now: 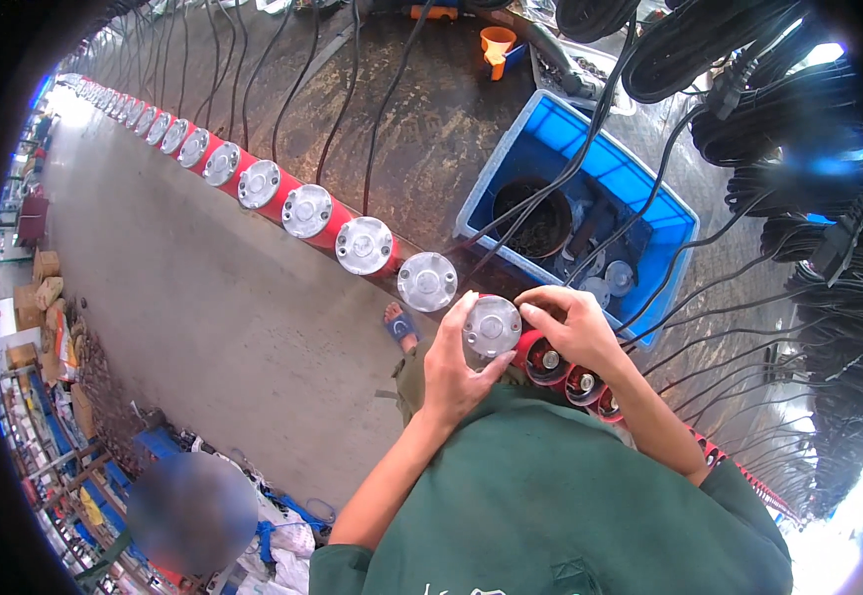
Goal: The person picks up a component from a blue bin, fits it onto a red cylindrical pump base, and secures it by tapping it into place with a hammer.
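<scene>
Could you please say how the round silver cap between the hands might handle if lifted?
The silver cap would probably feel stiff, as it looks metallic. Its shiny face might be slippery, and its round outline suggests rolling if set on edge.

The cap (493,326) is a round, silvery, clear-looking disc with a raised circular middle and small dark spots near its rim. It lies face up over the row of red tubes (336,218), between a capped tube and an open one (546,360). Whether it sits flush cannot be told.
</scene>
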### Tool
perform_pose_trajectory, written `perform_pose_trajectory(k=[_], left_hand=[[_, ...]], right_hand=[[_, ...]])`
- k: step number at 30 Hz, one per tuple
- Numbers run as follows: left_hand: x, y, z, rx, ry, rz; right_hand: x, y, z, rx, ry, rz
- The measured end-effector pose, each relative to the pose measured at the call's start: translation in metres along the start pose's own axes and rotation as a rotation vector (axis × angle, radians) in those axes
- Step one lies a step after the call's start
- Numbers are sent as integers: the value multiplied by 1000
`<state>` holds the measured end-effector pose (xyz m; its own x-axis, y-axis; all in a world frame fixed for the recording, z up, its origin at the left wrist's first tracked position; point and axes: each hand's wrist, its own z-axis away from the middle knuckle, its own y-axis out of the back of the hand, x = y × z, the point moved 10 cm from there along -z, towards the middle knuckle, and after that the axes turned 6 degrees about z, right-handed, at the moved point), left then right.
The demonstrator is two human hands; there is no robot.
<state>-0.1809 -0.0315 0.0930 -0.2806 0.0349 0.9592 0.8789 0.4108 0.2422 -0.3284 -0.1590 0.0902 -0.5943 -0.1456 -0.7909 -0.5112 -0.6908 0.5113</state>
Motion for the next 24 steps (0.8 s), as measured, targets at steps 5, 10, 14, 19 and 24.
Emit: perform_pose_trajectory(k=[5, 10, 14, 19, 24], left_hand=[[2, -3, 0, 9, -38, -24], [5, -5, 1, -1, -56, -45], [6, -6, -1, -23, -50, -36], [10, -6, -3, -24, -67, -72], [12, -5, -5, -20, -64, -91]], right_hand=[[20, -17, 2, -150, -29, -131], [35, -26, 1, -158, -43, -225], [44, -30, 1, -137, -66, -282], [46, -31, 2, -109, -94, -346], [46, -32, 1, -146, -108, -305]])
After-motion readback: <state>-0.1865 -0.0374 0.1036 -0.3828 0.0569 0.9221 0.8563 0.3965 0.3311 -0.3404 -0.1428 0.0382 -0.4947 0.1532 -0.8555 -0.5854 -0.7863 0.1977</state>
